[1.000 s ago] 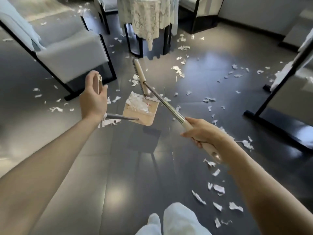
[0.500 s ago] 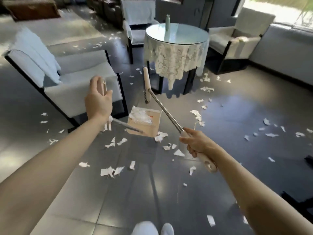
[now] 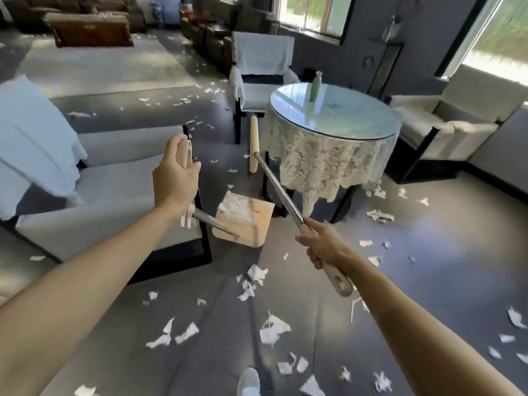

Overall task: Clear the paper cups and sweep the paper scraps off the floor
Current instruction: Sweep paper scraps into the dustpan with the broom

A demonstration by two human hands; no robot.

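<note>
The floor (image 3: 428, 267) is carrying a grey armchair (image 3: 114, 195) at nine o'clock and a lace-draped glass tabletop (image 3: 357, 121) at one (green bottle (image 3: 315, 87) on top), both crowding the central dustpan (image 3: 251, 224). The left hand (image 3: 175, 178) is wrapping its fingers round the dustpan's handle, the right hand (image 3: 325, 247) round the broom (image 3: 278, 190). Paper scraps (image 3: 273, 330) are lying toward six, some in the pan.

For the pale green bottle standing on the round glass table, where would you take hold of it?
Probably the wider lower body of the pale green bottle, coming in level from the near side: it stands upright and its neck tapers.
</note>
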